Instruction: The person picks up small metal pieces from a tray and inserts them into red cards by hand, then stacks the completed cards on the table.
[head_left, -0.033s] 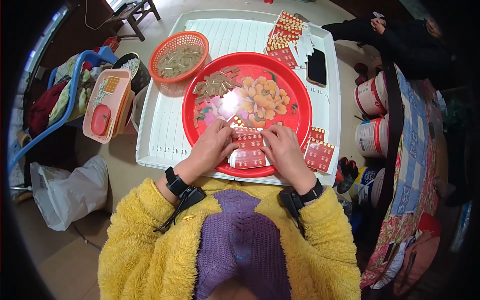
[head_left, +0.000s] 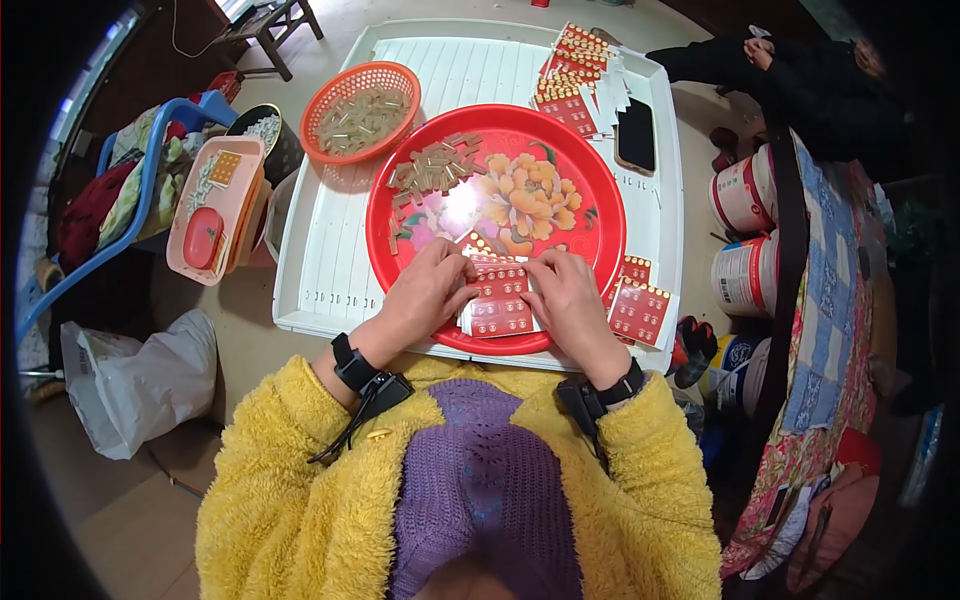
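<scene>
Near the front rim of a round red tray (head_left: 607, 165) with a flower print, a stack of red-and-white cards (head_left: 502, 308) with gold dots lies between my hands. My left hand (head_left: 430, 290) pinches the stack's left side, thumb on the top card. On the opposite edge, the fingers and thumb of my right hand (head_left: 572, 300) close round the cards. Farther back in the tray is a pile of small beige tubes (head_left: 437, 168). More red cards (head_left: 640, 308) lie just right of the tray. How deep the stack goes is hidden.
The tray stands on a white ribbed tabletop (head_left: 310, 270). Behind it are an orange basket (head_left: 408, 122) of tubes, a heap of cards (head_left: 572, 100) and a phone (head_left: 636, 135). A pink bin (head_left: 178, 255) stands left, buckets (head_left: 740, 277) right. A person (head_left: 800, 95) sits back right.
</scene>
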